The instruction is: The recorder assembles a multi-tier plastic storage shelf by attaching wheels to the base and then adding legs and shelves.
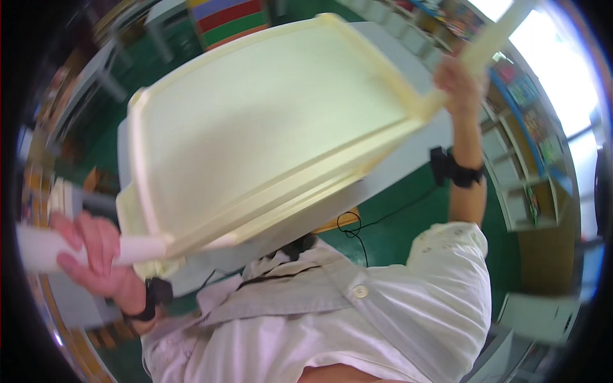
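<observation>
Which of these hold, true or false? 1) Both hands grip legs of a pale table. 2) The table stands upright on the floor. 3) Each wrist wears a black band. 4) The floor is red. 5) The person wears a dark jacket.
1) True: the left hand and the right hand each close on a leg of the table.
2) False: it is lifted and tilted, underside toward the camera.
3) True: the left band and the right band are black.
4) False: the floor is green.
5) False: the shirt is white.
</observation>
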{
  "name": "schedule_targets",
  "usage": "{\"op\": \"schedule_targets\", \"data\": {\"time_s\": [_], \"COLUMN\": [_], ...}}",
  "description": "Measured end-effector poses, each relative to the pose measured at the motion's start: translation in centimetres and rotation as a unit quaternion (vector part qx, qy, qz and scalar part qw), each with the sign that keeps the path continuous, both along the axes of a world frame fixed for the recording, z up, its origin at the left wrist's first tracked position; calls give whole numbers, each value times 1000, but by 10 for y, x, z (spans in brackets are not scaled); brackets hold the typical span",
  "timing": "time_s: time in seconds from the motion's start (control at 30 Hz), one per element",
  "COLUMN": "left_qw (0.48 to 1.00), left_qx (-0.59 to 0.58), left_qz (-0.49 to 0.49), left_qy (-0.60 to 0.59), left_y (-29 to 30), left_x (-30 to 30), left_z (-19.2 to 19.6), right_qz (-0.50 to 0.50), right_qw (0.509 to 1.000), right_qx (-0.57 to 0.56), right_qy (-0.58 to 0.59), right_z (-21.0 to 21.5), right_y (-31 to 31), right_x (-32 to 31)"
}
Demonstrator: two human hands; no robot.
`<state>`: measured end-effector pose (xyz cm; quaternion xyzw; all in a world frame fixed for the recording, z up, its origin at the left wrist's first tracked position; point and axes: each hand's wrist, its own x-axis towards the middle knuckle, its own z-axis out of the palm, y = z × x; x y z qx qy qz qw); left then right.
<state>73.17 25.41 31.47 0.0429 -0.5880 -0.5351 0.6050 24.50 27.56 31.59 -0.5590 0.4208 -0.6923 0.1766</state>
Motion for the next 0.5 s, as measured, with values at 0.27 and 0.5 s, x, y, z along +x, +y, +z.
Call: {"op": "schedule_targets", "data": {"time_s": [0.27,0.5], "left_qw": [964,938], "left_qx": [-24,-177], "left_qz": [-266,-94], "left_qy": [3,-284], "left_y": [-43,-47], "left_x": [-3,-49], "left_z": [-9,-17], "right_qz": [323,-27], "right_qw": [942,980], "right_qx": [89,166], "right_qy": [6,107], "right_z": [18,36], "right_y": [-1,8], "right_x": [-28,-80]}}
